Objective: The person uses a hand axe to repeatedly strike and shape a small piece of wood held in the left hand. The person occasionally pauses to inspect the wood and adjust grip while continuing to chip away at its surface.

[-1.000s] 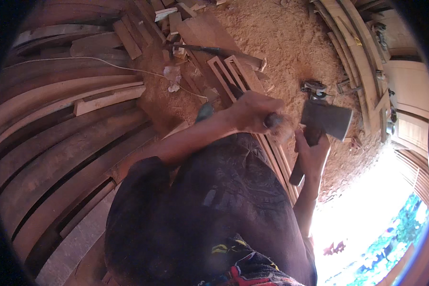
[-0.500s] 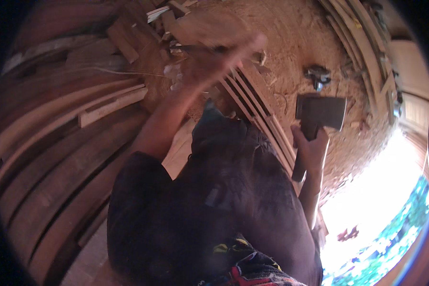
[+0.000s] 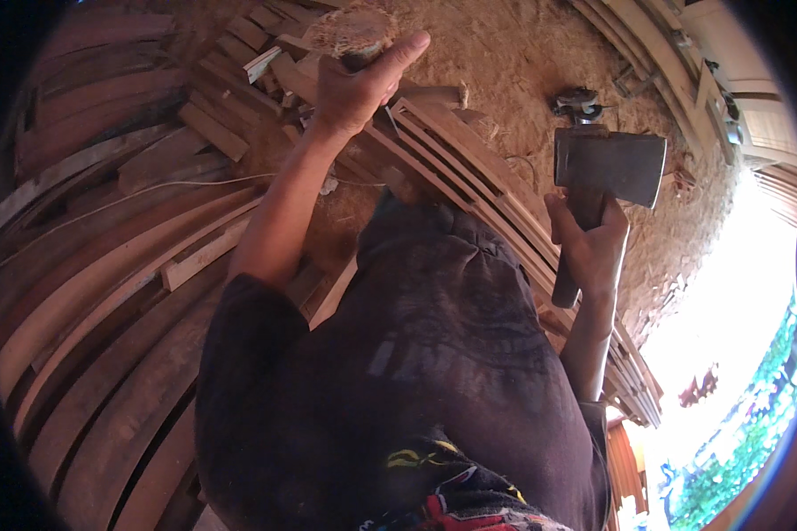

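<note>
My left hand (image 3: 350, 96) is raised at the upper middle, fingers wrapped round what looks like a chisel, thumb stretched out along it. The chisel's frayed, round wooden handle end (image 3: 352, 26) shows above the fist, and a grey blade shows just below it. On the right, my right hand (image 3: 593, 243) grips a hatchet (image 3: 611, 166) by its short dark handle, with the broad metal head up. Several long wooden strips (image 3: 469, 190) lie side by side between the hands, running from upper middle toward lower right.
Stacked boards (image 3: 106, 310) fill the left side. Short offcuts (image 3: 214, 131) lie at the upper left, and a thin cord (image 3: 199, 182) crosses the boards. A dark and silver tool (image 3: 578, 106) sits on the shaving-covered floor (image 3: 496, 53). More planks (image 3: 655, 62) lean at the upper right.
My left hand, blurred and reaching forward before, has drawn back to the left and now holds the chisel upright. My right hand has moved slightly up and right with the hatchet.
</note>
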`<state>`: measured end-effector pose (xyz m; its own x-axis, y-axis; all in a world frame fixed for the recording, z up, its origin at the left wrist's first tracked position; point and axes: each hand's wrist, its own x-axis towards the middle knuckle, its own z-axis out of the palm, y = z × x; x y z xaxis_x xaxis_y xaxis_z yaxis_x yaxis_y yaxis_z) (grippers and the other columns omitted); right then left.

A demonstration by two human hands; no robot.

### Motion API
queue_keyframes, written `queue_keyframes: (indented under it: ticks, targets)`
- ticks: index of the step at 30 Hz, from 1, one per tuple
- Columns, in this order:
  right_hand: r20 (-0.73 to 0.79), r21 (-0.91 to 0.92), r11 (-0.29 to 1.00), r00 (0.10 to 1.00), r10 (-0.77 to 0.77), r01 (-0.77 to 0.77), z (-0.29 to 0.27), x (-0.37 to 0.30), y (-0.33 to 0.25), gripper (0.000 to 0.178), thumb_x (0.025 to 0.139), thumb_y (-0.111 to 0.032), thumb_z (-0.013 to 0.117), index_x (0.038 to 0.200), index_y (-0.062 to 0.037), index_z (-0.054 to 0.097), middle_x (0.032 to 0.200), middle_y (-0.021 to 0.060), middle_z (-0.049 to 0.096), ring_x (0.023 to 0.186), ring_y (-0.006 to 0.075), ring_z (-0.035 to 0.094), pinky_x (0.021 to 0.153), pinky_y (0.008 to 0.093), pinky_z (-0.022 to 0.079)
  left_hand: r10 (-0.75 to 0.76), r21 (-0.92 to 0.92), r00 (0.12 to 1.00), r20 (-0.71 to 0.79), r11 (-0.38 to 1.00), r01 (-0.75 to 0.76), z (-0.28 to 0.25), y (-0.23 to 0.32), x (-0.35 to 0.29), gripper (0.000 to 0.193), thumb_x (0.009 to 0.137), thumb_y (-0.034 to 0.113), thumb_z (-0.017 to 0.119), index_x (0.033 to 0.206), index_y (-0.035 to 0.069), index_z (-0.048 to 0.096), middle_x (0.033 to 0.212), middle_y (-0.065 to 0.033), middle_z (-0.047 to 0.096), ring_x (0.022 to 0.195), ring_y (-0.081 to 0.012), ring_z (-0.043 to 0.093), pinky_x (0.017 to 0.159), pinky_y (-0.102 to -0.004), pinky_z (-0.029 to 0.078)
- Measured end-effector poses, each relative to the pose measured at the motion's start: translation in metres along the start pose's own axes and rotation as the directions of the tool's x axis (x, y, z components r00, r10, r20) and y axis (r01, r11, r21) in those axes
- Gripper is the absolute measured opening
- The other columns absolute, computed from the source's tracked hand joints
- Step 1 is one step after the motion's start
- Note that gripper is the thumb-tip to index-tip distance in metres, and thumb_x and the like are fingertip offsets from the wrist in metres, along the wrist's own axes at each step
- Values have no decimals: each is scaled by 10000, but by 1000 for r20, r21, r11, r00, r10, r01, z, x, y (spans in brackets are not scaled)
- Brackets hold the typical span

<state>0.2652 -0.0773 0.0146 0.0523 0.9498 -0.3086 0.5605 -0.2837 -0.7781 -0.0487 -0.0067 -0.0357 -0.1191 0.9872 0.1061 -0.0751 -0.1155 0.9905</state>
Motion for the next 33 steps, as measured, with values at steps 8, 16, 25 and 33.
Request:
queue_keyframes:
  ticks: [8, 16, 25, 33]
  targets:
    - [24, -54, 998, 999, 26, -24, 9, 1, 2, 395, 851, -246, 834, 1073, 43, 682, 818, 100, 705, 676, 158, 653, 644, 310, 528, 11, 102, 999, 32, 995, -15, -4, -11, -1, 314, 974, 249, 769, 713, 136, 636, 579, 64, 549, 532, -62, 524, 512, -294, 406]
    - [73, -29, 999, 996, -42, 44, 15, 7, -2, 391, 858, -236, 832, 1071, 51, 673, 796, 80, 698, 621, 132, 639, 588, 285, 519, 92, 160, 996, 19, 983, -94, -8, -18, 0, 259, 972, 246, 771, 764, 139, 660, 637, 57, 586, 604, -71, 561, 550, -306, 449]
    - [67, -37, 995, 994, -87, 89, 16, 7, -12, 366, 851, -235, 837, 1037, 38, 678, 789, 77, 697, 617, 126, 632, 590, 278, 499, 45, 173, 997, 55, 983, -54, -17, -20, -1, 224, 962, 253, 784, 799, 132, 689, 637, 52, 601, 590, -68, 564, 543, -306, 469]
    - [48, -74, 993, 995, -87, 90, 15, 9, -20, 351, 853, -236, 840, 1009, 37, 684, 761, 67, 686, 610, 122, 620, 587, 281, 492, 104, 148, 995, 10, 983, -105, -7, -15, 3, 229, 957, 258, 789, 801, 126, 687, 603, 53, 591, 577, -60, 569, 533, -308, 467]
